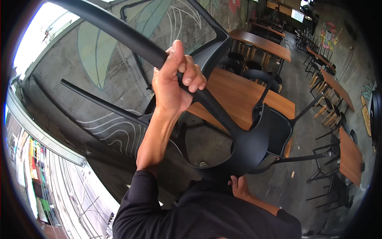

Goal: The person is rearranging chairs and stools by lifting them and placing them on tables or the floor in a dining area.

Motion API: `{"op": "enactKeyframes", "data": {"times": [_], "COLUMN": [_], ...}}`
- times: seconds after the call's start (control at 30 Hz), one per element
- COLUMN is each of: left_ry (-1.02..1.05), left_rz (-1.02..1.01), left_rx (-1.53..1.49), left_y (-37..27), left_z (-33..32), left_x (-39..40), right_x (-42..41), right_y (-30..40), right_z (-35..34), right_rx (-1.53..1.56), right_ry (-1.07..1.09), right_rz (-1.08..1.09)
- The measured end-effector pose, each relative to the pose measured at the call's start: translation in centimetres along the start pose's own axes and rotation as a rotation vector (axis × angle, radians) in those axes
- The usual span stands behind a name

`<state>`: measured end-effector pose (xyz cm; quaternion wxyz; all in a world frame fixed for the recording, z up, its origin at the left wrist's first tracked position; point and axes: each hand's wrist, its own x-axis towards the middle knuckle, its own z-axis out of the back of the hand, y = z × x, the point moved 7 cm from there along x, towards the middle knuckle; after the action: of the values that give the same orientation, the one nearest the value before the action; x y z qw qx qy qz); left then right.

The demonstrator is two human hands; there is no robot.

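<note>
My left hand is wrapped around a leg of a black plastic chair, raised in front of me with its legs pointing up and outward. At the chair's curved lower part, close to my chest, my right hand grips the edge; most of its fingers are hidden. Beyond it, a second black chair rests legs outward at the near right end of a wooden table. The held chair covers part of that tabletop.
A painted concrete wall rises on the left, beside an opening onto the street. Another wooden table with stools stands farther back. Along the right wall are several tables, including a wooden table, with dark chairs. A person is in the background.
</note>
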<state>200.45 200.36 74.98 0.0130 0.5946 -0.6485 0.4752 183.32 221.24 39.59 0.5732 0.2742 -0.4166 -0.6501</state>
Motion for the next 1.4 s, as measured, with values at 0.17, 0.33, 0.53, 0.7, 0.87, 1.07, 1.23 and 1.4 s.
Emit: {"op": "enactKeyframes", "data": {"times": [0.17, 0.33, 0.53, 0.7, 0.87, 1.07, 1.23, 1.4], "left_ry": [0.230, 0.503, 0.608, 0.642, 0.644, 0.412, 0.137, -0.230], "left_rz": [-0.049, -0.032, -0.019, -0.032, -0.003, 0.060, 0.246, 0.419], "left_rx": [-0.060, -0.109, -0.024, 0.078, 0.165, 0.286, 0.286, 0.629], "left_y": [-0.8, -2.1, -5.2, -7.2, -7.7, -1.4, 4.6, 11.0], "left_z": [0.3, -1.4, -3.3, -3.9, -3.5, 0.0, 5.4, 10.9], "left_x": [0.1, -0.3, 0.1, -0.1, -0.2, 0.4, -0.7, -3.1], "right_x": [3.2, 2.9, 3.3, 4.5, 6.0, 6.8, 2.5, 2.4], "right_y": [1.3, 3.0, 6.5, 6.6, 7.2, 4.7, 0.5, -5.5], "right_z": [-1.2, -3.0, -5.3, -8.8, -13.4, -19.2, -23.9, -26.8], "right_rx": [0.285, 0.368, 0.530, 0.758, 0.828, 0.995, 1.222, 1.309], "right_ry": [0.052, 0.348, 0.538, 0.608, 0.735, 0.858, 1.101, 0.910], "right_rz": [-0.165, -0.249, -0.148, -0.045, 0.018, -0.163, -0.738, -1.405]}}
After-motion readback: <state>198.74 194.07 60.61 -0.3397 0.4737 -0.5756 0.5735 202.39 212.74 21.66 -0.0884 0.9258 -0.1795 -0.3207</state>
